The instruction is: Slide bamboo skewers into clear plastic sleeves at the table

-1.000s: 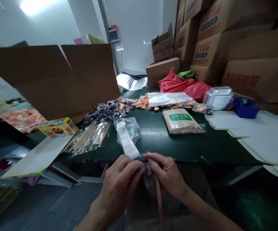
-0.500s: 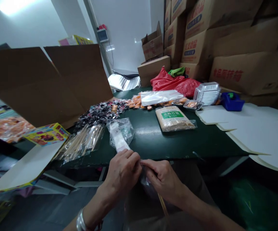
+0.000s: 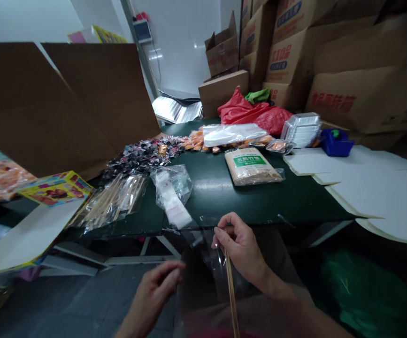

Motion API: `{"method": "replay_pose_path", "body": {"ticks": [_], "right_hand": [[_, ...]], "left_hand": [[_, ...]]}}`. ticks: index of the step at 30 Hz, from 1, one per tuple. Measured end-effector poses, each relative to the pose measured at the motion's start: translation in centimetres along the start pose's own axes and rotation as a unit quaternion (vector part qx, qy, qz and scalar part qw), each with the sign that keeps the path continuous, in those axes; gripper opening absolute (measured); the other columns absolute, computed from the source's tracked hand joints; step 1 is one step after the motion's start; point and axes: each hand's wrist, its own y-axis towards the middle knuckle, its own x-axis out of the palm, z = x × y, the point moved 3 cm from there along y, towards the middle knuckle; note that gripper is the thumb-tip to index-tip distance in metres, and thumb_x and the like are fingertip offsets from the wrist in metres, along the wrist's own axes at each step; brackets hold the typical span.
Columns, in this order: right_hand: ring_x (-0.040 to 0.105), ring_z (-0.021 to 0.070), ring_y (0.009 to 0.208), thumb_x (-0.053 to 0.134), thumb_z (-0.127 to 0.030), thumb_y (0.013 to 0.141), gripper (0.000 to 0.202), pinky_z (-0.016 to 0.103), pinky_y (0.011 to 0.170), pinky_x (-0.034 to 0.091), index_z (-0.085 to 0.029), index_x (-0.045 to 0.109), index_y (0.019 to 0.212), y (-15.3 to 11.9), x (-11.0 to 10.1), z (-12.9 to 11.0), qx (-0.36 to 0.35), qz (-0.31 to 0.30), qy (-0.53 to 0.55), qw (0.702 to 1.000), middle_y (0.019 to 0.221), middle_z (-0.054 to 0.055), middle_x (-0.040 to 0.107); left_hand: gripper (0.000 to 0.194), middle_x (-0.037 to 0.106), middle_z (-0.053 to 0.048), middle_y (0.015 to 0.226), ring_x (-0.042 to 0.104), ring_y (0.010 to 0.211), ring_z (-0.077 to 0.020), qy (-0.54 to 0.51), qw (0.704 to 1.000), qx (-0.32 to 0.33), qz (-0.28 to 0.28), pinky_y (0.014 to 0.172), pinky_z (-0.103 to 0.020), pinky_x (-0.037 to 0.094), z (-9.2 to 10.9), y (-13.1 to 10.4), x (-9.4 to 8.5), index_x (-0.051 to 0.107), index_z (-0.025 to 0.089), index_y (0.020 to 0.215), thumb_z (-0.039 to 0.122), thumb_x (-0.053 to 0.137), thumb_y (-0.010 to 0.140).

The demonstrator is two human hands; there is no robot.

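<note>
My right hand (image 3: pixel 240 246) pinches a clear plastic bag near the table's front edge, with thin wooden sticks (image 3: pixel 231 295) hanging below its fingers. Lower and to the left, my left hand (image 3: pixel 157 286) is apart from the bag, its thumb and fingers curled close; whether anything small is between them cannot be made out. A strip of white labels (image 3: pixel 175 206) in a clear bag lies on the table and hangs towards the front edge. Bagged sticks (image 3: pixel 113 199) lie at the left, and a pack of bamboo sticks with a green label (image 3: pixel 250 164) lies at the centre right.
Small dark packets (image 3: pixel 136 157) and orange packets (image 3: pixel 194 141) are heaped along the back of the table (image 3: pixel 203 190). White sheets (image 3: pixel 382 188), clear trays (image 3: pixel 302 129) and a blue container (image 3: pixel 337 143) are at the right. Cardboard boxes (image 3: pixel 347 94) are stacked behind.
My left hand has let go and moved down and left, away from my right hand. My right hand has risen slightly with the bag and sticks. The view has tilted down a little.
</note>
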Motion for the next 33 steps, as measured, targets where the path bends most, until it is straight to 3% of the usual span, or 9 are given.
{"method": "replay_pose_path", "body": {"ticks": [4, 7, 12, 15, 19, 22, 24, 29, 33], "right_hand": [[0.053, 0.0099, 0.053, 0.051, -0.024, 0.087, 0.013, 0.020, 0.050, 0.039, -0.021, 0.041, 0.080, -0.8, 0.5, 0.6, 0.001, -0.019, -0.002, 1.000, 0.059, -0.005, 0.057], [0.053, 0.0100, 0.058, 0.051, -0.023, 0.087, 0.012, 0.020, 0.053, 0.040, -0.021, 0.041, 0.080, -1.2, -0.4, 0.9, -0.001, -0.045, 0.021, 0.999, 0.063, -0.005, 0.055], [0.050, 0.0101, 0.064, 0.050, -0.022, 0.085, 0.008, 0.021, 0.060, 0.041, -0.018, 0.054, 0.080, -1.8, -2.5, 1.0, 0.003, -0.131, 0.049, 0.990, 0.069, -0.003, 0.054], [0.050, 0.0107, 0.063, 0.051, -0.030, 0.086, 0.018, 0.021, 0.058, 0.041, -0.016, 0.058, 0.077, -2.0, -3.0, 1.2, 0.026, -0.125, 0.045, 0.991, 0.068, -0.001, 0.056], [0.047, 0.0093, 0.056, 0.059, -0.029, 0.082, 0.015, 0.020, 0.052, 0.038, -0.017, 0.052, 0.076, -2.1, -2.0, 1.3, 0.059, -0.081, 0.007, 0.995, 0.061, -0.004, 0.052], [0.049, 0.0096, 0.056, 0.053, -0.023, 0.085, 0.014, 0.020, 0.053, 0.038, -0.020, 0.049, 0.098, -1.8, -0.7, 0.8, 0.069, -0.123, -0.030, 0.990, 0.063, -0.005, 0.055], [0.050, 0.0099, 0.057, 0.050, -0.021, 0.086, 0.021, 0.020, 0.054, 0.039, -0.020, 0.046, 0.107, -1.2, 0.0, 0.4, 0.066, -0.162, -0.051, 0.983, 0.064, -0.005, 0.057], [0.056, 0.0123, 0.060, 0.053, -0.028, 0.083, 0.043, 0.021, 0.056, 0.042, -0.019, 0.041, 0.124, -0.6, 3.4, 1.1, 0.152, -0.283, 0.046, 0.946, 0.067, -0.002, 0.059], [0.052, 0.0094, 0.058, 0.063, -0.020, 0.066, 0.068, 0.017, 0.054, 0.037, -0.018, 0.043, 0.131, -2.2, 6.7, 5.8, 0.227, -0.398, 0.061, 0.887, 0.064, -0.004, 0.057]], "left_hand": [[0.031, 0.057, 0.002, 0.063, 0.046, 0.049, -0.0094, -0.132, 0.989, 0.043, -0.056, 0.045, -0.020, 0.033, 5.8, 3.7, 4.2, 0.057, 0.017, 0.093, 0.038, 0.066, 0.072], [0.016, 0.055, 0.003, 0.057, 0.048, 0.051, -0.0093, -0.159, 0.978, 0.096, -0.094, 0.048, -0.019, 0.035, 6.6, 5.0, 6.2, 0.055, 0.017, 0.079, 0.029, 0.064, 0.074], [0.015, 0.060, -0.002, 0.075, 0.055, 0.069, -0.0120, -0.009, 0.960, 0.259, -0.105, 0.064, -0.023, 0.043, 6.3, 3.4, 5.7, 0.067, 0.017, 0.082, 0.021, 0.053, 0.084], [0.020, 0.062, -0.006, 0.092, 0.058, 0.084, -0.0151, 0.084, 0.942, 0.297, -0.130, 0.074, -0.026, 0.044, 6.9, 1.7, 5.4, 0.069, 0.019, 0.092, 0.019, 0.050, 0.086], [0.016, 0.059, -0.002, 0.075, 0.055, 0.070, -0.0122, -0.004, 0.984, 0.162, -0.070, 0.065, -0.023, 0.043, 6.2, 1.1, 5.4, 0.059, 0.017, 0.072, 0.030, 0.059, 0.082], [0.030, 0.055, 0.003, 0.066, 0.049, 0.057, -0.0091, -0.136, 0.989, 0.017, -0.061, 0.051, -0.019, 0.039, 4.9, 1.8, 5.3, 0.049, 0.019, 0.078, 0.035, 0.072, 0.068], [0.037, 0.054, 0.005, 0.062, 0.047, 0.051, -0.0082, -0.165, 0.981, -0.024, -0.095, 0.047, -0.019, 0.037, 4.6, 2.3, 5.0, 0.048, 0.019, 0.080, 0.034, 0.076, 0.062], [0.027, 0.053, 0.003, 0.058, 0.043, 0.048, -0.0062, -0.127, 0.987, -0.019, -0.098, 0.048, -0.019, 0.035, 5.6, 3.3, 1.0, 0.055, 0.015, 0.072, 0.034, 0.072, 0.064], [0.019, 0.051, 0.005, 0.056, 0.041, 0.049, -0.0064, 0.030, 0.997, 0.056, 0.038, 0.047, -0.018, 0.033, 9.0, 5.9, -8.4, 0.059, 0.016, 0.070, 0.032, 0.068, 0.065]]}}
